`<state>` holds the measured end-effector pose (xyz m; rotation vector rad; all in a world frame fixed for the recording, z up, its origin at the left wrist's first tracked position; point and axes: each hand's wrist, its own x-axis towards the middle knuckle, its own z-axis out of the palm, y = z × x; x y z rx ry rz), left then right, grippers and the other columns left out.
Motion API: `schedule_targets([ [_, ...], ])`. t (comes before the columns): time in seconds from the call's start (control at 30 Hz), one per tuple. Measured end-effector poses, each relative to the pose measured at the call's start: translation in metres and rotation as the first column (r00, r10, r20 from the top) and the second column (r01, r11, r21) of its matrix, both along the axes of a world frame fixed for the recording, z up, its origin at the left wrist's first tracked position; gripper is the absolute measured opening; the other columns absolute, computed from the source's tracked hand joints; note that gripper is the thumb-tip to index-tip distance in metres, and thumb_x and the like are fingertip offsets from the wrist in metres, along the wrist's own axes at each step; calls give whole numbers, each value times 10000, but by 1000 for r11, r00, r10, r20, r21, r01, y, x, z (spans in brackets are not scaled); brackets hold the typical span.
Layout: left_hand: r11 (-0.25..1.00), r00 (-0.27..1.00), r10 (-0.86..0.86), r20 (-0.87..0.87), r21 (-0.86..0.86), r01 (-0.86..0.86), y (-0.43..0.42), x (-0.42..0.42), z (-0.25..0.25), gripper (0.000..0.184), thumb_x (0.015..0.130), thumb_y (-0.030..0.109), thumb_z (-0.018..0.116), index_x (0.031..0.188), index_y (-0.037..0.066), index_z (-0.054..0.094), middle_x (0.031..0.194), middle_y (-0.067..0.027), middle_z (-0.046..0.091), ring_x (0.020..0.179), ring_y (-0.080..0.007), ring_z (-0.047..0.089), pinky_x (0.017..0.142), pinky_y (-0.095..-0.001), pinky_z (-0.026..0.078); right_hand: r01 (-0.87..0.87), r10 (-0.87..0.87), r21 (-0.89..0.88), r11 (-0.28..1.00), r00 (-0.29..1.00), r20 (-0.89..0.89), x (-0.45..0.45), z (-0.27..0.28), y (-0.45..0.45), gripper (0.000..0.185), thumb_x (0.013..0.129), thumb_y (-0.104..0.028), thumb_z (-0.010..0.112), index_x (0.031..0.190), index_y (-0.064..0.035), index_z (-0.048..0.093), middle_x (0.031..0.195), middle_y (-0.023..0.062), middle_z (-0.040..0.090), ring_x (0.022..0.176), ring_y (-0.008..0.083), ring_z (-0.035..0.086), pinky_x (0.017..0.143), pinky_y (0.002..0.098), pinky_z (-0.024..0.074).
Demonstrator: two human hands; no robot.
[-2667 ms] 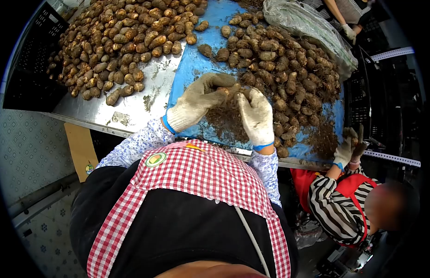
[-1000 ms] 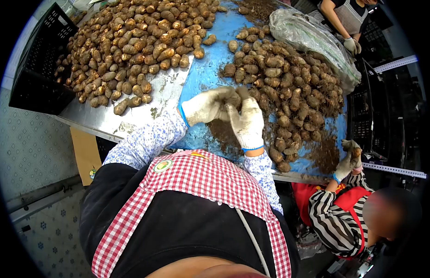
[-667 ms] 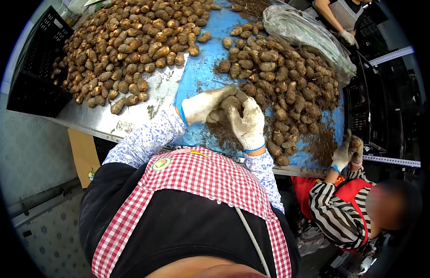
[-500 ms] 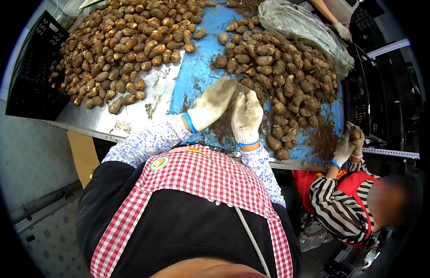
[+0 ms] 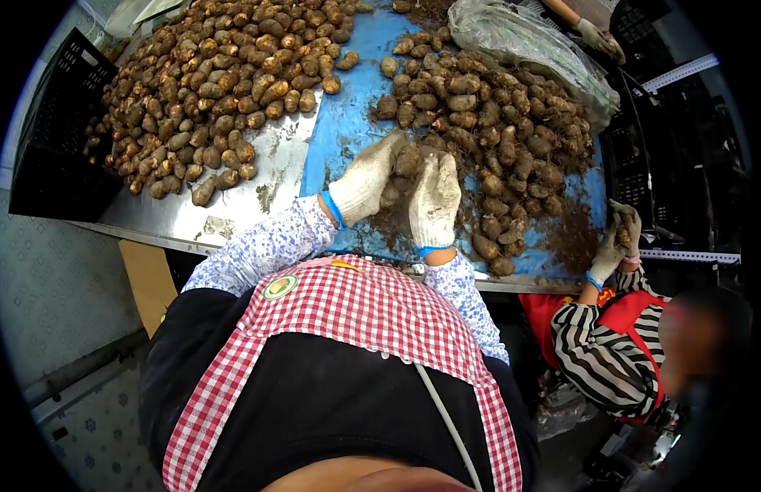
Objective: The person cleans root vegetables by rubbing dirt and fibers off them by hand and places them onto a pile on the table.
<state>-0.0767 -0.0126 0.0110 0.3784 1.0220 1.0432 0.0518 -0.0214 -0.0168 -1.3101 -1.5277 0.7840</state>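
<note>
Brown tubers lie in two piles on the table: a cleaner-looking pile at the left, a hairy, root-covered pile at the right. Between them, over the blue sheet, my gloved left hand is closed around brown tubers near its fingers. My gloved right hand is just to the right, its palm side turned toward the tubers and its fingers pressed together; whether it grips anything is hidden. Loose dirt and roots lie beneath both hands.
A black crate stands at the left edge and more black crates at the right. Clear plastic sheeting borders the right pile. A co-worker in stripes holds a tuber at the lower right; another's gloved hand shows at the top right.
My hands have drawn slightly apart at the fingertips, and the tubers between them now show. The co-worker's hands at the right have risen a little in view.
</note>
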Motion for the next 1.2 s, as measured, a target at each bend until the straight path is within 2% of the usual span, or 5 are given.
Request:
schedule_targets([
  [0.27, 751, 645, 270, -715, 576, 323, -3, -13, -25, 227, 1003, 146, 492, 1192, 22, 509, 1056, -163, 634, 941, -244, 642, 802, -340, 525, -310, 316, -64, 949, 938, 141, 23, 32, -2, 136, 931, -113, 619, 967, 19, 625, 822, 170, 662, 722, 257, 643, 634, 329, 490],
  [0.63, 785, 735, 151, -662, 532, 318, 7, -17, -25, 200, 1016, 125, 458, 1156, -2, 523, 1022, -126, 648, 912, -221, 646, 807, -325, 536, -404, 291, 320, 857, 892, 345, 4, 48, -20, 99, 857, -71, 655, 770, -26, 638, 622, 125, 571, 536, 287, 573, 500, 367, 448],
  [0.8, 847, 995, -43, 88, 531, -11, 1, -19, -5, 303, 1018, 259, 488, 1216, 29, 476, 1185, -85, 563, 1101, -142, 540, 832, -328, 527, -213, 19, 318, 924, 856, 517, 24, 30, -12, 79, 848, -130, 675, 866, -65, 635, 760, 93, 634, 643, 264, 624, 580, 349, 518],
  [1.03, 913, 911, -119, 396, 404, -56, -8, -13, -13, 346, 1000, 87, 442, 1343, 46, 423, 1270, -96, 539, 1189, -185, 531, 992, -355, 485, 1, -20, 239, 971, 997, 75, 23, 42, -13, 368, 829, -39, 713, 1179, -3, 605, 1130, 196, 614, 944, 272, 647, 778, 375, 541],
  [1.2, 904, 985, -34, 167, 426, -41, -16, -4, -5, 364, 948, 6, 482, 1306, 32, 425, 1229, -112, 547, 1091, -190, 577, 931, -321, 499, -45, -82, 485, 873, 968, 236, 16, 19, 0, 300, 813, -24, 727, 1094, 7, 625, 1018, 144, 629, 897, 264, 639, 765, 343, 535],
])
